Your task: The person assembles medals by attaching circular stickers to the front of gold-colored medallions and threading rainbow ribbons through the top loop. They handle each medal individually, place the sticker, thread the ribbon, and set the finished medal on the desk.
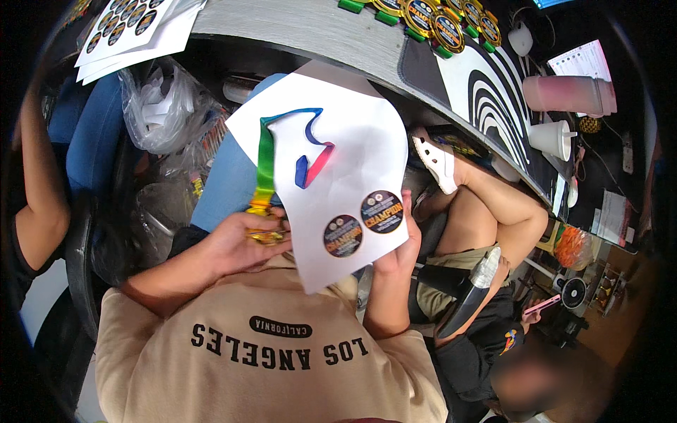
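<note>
My left hand (236, 243) is closed around a gold medal (266, 234), mostly hidden by the fingers. Its ribbon (266, 151), green, yellow, blue and red, runs up from the medal and lies loosely folded over a white sheet (345, 141). Two round dark stickers with gold and orange print, a left sticker (343, 236) and a right sticker (382, 212), are at the sheet's near end. With fingers behind and thumb at its right edge, my right hand (399, 248) grips this sheet beside the stickers. The sheet rests over my lap, slightly curled.
Several gold medals (447, 32) lie on the grey table (282, 28) ahead. Sticker sheets (134, 42) stand out over its left edge. A pink tumbler (564, 95) and white cup (551, 139) are at right. One person sits at each side; a plastic bag (159, 106) hangs left.
</note>
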The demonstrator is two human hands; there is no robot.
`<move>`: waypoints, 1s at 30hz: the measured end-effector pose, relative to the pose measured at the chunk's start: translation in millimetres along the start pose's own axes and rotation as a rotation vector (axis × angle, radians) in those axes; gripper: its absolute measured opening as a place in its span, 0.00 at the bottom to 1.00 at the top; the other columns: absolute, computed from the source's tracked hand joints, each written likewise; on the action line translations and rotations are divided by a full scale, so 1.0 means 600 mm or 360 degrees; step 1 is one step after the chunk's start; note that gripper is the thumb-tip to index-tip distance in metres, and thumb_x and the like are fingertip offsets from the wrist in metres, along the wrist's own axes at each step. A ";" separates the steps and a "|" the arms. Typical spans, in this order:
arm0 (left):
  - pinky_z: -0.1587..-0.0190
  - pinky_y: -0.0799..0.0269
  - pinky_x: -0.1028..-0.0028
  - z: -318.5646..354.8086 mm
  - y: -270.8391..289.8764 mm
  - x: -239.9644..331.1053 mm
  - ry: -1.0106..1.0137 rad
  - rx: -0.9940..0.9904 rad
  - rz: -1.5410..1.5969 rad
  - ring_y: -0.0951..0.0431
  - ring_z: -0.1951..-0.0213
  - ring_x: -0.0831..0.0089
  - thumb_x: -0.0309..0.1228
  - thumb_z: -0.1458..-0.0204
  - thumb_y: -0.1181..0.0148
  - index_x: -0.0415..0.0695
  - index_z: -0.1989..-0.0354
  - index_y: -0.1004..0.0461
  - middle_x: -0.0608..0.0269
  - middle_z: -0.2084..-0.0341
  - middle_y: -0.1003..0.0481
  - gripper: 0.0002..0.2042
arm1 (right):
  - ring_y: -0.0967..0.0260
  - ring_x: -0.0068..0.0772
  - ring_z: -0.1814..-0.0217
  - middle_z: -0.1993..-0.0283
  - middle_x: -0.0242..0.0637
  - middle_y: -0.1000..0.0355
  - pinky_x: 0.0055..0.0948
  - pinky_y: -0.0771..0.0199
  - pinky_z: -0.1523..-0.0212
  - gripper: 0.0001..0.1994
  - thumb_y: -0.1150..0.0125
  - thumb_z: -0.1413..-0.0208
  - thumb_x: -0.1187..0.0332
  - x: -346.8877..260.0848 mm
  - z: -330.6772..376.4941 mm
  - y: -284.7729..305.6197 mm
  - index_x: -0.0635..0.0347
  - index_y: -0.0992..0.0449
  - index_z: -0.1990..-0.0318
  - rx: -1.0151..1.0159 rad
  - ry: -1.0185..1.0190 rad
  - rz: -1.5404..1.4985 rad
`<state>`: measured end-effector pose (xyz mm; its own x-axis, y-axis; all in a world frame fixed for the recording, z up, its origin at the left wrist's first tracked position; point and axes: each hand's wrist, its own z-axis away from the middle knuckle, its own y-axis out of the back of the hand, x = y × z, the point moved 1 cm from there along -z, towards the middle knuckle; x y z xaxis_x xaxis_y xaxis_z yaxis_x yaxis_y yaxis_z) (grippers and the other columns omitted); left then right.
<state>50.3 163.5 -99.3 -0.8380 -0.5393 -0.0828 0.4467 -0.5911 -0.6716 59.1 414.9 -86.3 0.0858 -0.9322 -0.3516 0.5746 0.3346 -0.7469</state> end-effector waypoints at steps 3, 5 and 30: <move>0.38 0.36 0.59 -0.040 -0.026 -0.012 0.0195 -0.0433 0.0263 0.28 0.45 0.59 0.22 0.44 0.51 0.38 0.48 0.33 0.51 0.51 0.28 0.15 | 0.28 0.33 0.52 0.55 0.43 0.28 0.33 0.26 0.48 0.09 0.43 0.43 0.78 0.000 0.003 -0.012 0.58 0.33 0.57 -0.0245 0.0156 0.0379; 0.36 0.40 0.57 -0.054 -0.042 -0.005 0.0089 -0.0645 0.0327 0.29 0.44 0.56 0.28 0.49 0.52 0.37 0.43 0.35 0.48 0.46 0.30 0.23 | 0.28 0.32 0.53 0.56 0.42 0.28 0.29 0.26 0.50 0.10 0.47 0.45 0.83 -0.014 0.001 -0.015 0.61 0.34 0.58 -0.0313 0.0342 0.0524; 0.40 0.35 0.54 -0.097 -0.027 -0.025 0.0093 -0.0845 0.0296 0.30 0.43 0.56 0.45 0.38 0.59 0.41 0.37 0.40 0.51 0.42 0.33 0.26 | 0.26 0.35 0.48 0.45 0.50 0.28 0.28 0.24 0.52 0.13 0.37 0.49 0.79 0.009 0.036 0.006 0.68 0.22 0.55 -0.0306 0.0775 0.2245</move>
<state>37.4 216.0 -129.9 -0.7829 -0.5625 -0.2659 0.3826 -0.0983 -0.9187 79.3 408.2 -78.9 0.1684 0.2840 -0.9439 0.1376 0.9415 0.3078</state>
